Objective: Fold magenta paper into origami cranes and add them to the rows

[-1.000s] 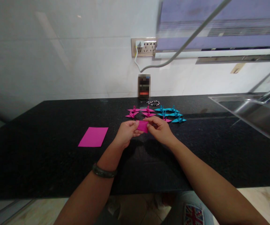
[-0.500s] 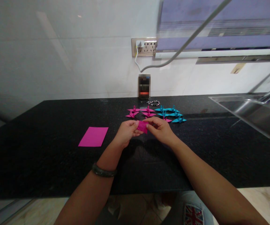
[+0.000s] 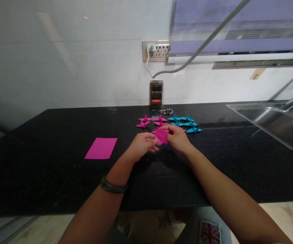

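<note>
A small folded piece of pink origami paper (image 3: 161, 136) is held up above the black counter, its flat face toward me. My right hand (image 3: 178, 138) pinches its right edge between thumb and fingers. At its lower left side, the thumb and fingers of my left hand (image 3: 143, 145) close on the paper too. Just behind my hands stand several pink paper cranes (image 3: 144, 119) and several blue paper cranes (image 3: 187, 118); my fingers partly cover the nearest pink ones. Left of my left hand lies a flat pink sheet of paper (image 3: 101, 148).
A phone (image 3: 156, 94), its screen blurred, leans on the wall behind the cranes. Beside it lies a beaded bracelet (image 3: 167, 111). A steel sink (image 3: 284, 125) is set into the counter (image 3: 47, 176) at the right. A cable (image 3: 187, 62) hangs before the wall socket (image 3: 161, 51).
The folded paper has turned and moved slightly right, and now shows a squarer face. My left fingers have shifted to its lower left; my right hand has moved a little right.
</note>
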### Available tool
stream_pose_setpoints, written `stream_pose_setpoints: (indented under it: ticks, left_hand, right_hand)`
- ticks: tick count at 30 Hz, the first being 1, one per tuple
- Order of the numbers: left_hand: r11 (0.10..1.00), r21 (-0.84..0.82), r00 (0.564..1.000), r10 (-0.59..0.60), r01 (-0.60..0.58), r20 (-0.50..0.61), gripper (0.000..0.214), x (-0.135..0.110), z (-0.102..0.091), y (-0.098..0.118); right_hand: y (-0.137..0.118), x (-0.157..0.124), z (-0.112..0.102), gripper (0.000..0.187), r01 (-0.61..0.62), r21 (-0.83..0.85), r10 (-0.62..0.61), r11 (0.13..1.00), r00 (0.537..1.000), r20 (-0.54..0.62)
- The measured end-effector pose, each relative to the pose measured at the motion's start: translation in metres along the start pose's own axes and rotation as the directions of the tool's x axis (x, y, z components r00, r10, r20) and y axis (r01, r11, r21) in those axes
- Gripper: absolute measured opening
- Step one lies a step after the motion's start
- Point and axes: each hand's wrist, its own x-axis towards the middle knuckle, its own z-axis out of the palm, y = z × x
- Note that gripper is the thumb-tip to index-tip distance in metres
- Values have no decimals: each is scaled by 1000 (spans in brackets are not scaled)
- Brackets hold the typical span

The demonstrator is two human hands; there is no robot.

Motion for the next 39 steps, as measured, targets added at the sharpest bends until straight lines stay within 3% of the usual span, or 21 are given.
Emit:
stream_pose_setpoints:
  ticks: [8, 17, 23, 31, 39]
  left_hand:
    - [999, 36, 990, 42, -38, -136, 12, 2, 6, 2]
    - [990, -13, 977, 136, -140, -167, 21, 7, 10, -6]
    - [986, -75, 980, 137, -149, -144, 22, 6, 11, -5]
    - [975, 91, 964, 214, -202, -158, 14, 4, 12, -5]
    - [974, 53, 944, 227, -221, -240, 22, 6, 9, -6]
  right_hand:
    - [-2, -2, 3, 29, -29, 24, 28, 999, 997, 71]
    - [-13, -8, 5, 42, -4, 37, -2, 999, 990, 140]
    - [-16, -7, 4, 45, -24, 33, 19, 999, 988, 154]
    - [-13, -8, 8, 33, -88, 9, 87, 996, 994, 70]
    - [-16, -10, 10, 39, -124, 149, 97, 981, 980, 171]
